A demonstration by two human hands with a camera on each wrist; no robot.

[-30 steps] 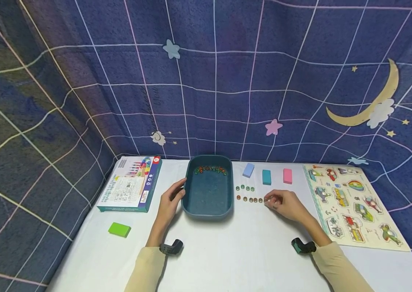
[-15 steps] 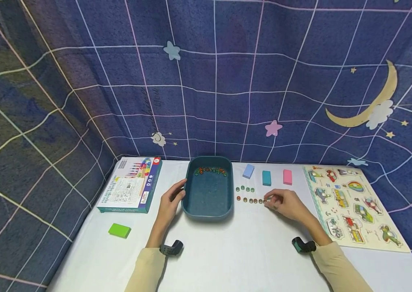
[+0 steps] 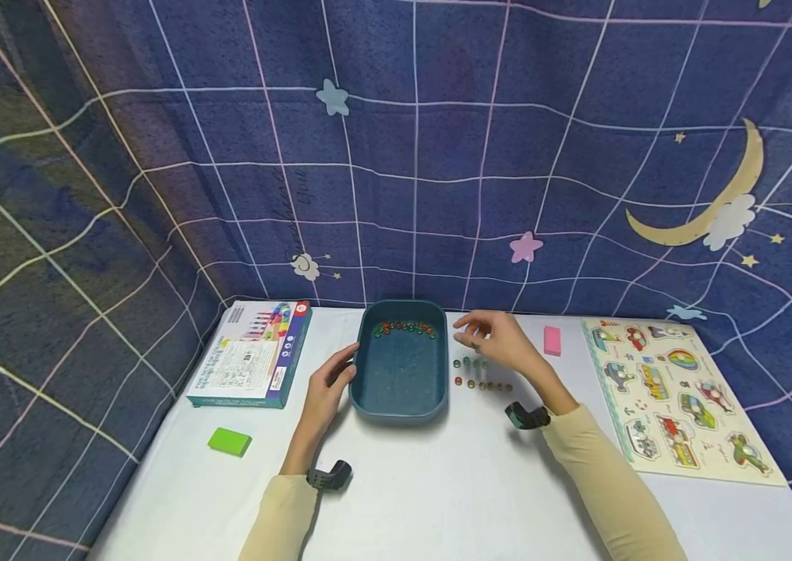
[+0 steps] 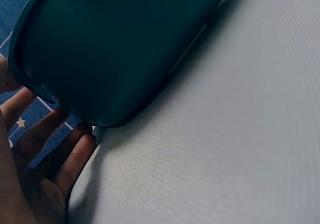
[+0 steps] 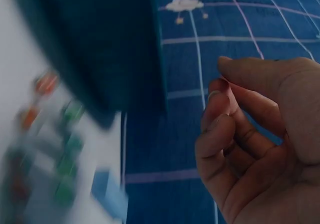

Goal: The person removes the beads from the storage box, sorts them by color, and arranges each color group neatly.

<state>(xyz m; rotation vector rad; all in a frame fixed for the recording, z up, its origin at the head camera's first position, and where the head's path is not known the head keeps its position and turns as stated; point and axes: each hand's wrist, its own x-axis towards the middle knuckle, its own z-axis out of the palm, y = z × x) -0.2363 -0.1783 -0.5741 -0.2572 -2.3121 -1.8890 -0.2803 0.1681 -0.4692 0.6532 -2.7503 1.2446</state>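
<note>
Dark teal, the deep rounded-corner tray [image 3: 401,375] sits between my hands in the head view. My left hand [image 3: 326,389] is relaxed and unclenched, its fingertips touching the tray's left side. My right hand [image 3: 501,340] is released, its fingers loosely bent just beside the tray's far right rim. Just on my side of it, on the white cloth-covered table [image 3: 424,483], lie two rows of small round glossy beads: four green beads [image 3: 467,361] nearer my fingers, six reddish-brown beads [image 3: 482,386] closer to my body. More red-orange and green beads [image 3: 406,326] curve in an arc along the tray's far end, left of my right hand, too crowded for me to count. One pink rectangular block [image 3: 552,340] is right of that hand, with one cream picture puzzle board [image 3: 684,397] farther right. Left of my left hand are one printed cardboard box [image 3: 249,354] and, nearer me, one bright green block [image 3: 230,442].

From the left wrist, I see my fingers spread, the tips against the tray's edge.

From the right wrist, my fingers curl softly beneath a straighter thumb; left of them, the red-orange and green beads are blurred, near one light blue block [image 5: 109,194].
</note>
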